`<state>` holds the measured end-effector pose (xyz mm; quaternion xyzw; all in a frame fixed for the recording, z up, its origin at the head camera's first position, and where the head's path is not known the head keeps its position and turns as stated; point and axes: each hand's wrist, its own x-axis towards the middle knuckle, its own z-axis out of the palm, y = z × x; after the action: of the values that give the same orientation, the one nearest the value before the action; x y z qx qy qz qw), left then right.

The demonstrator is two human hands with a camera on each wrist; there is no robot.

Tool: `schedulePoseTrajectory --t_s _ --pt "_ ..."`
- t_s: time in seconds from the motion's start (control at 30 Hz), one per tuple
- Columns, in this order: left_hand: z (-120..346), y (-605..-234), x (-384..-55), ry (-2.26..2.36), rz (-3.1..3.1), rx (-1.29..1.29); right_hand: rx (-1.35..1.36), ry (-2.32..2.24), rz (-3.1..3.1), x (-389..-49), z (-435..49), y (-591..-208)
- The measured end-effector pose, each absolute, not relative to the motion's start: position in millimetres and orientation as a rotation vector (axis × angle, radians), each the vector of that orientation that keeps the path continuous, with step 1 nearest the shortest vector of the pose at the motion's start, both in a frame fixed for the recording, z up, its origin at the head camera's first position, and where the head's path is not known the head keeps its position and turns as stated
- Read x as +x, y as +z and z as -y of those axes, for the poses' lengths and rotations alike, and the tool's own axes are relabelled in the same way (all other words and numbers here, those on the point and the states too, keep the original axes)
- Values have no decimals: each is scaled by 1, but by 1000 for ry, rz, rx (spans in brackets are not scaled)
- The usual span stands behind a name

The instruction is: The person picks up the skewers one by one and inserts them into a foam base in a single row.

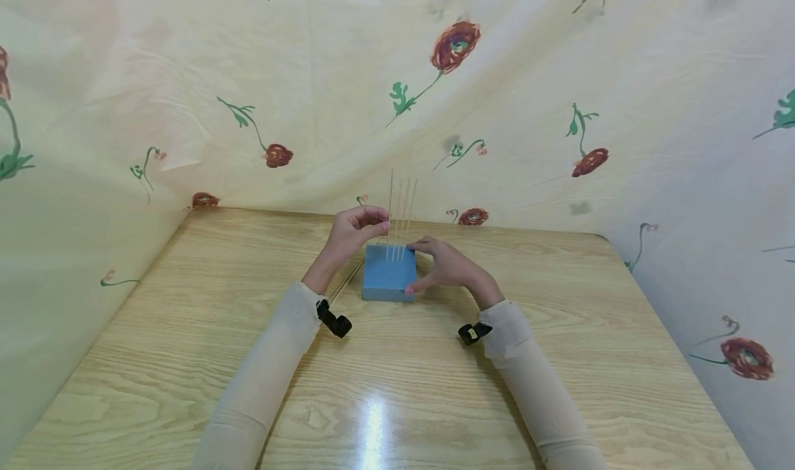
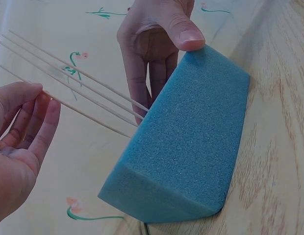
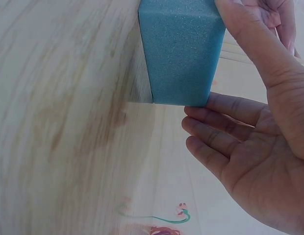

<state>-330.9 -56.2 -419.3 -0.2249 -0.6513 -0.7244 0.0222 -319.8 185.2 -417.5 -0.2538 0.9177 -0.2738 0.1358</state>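
A blue foam block (image 1: 390, 275) lies on the wooden table, with several thin wooden skewers (image 2: 88, 85) standing upright in a row in its top. My left hand (image 1: 355, 234) pinches the leftmost skewer (image 2: 88, 117) between thumb and fingertips, above the foam; its lower end meets the block's top. From the right side, my right hand (image 1: 452, 266) holds the block, thumb at the near corner and fingers at the far one. The right wrist view shows those fingers (image 3: 223, 115) touching the block's far edge. How deep the skewers sit is hidden in the foam.
More loose skewers (image 1: 348, 280) lie on the table (image 1: 397, 373) left of the block, partly hidden beneath the left forearm. A flowered cloth (image 1: 348, 76) hangs behind the table and along both sides. Black cameras (image 1: 335, 321) are strapped to both wrists.
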Motion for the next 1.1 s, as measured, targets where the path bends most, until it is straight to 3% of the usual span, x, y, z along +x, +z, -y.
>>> schedulePoseTrajectory --t_s 1.1 --pt "56 -421 -330 -2263 1994 -704 -738 -815 -2655 -317 -185 -419"
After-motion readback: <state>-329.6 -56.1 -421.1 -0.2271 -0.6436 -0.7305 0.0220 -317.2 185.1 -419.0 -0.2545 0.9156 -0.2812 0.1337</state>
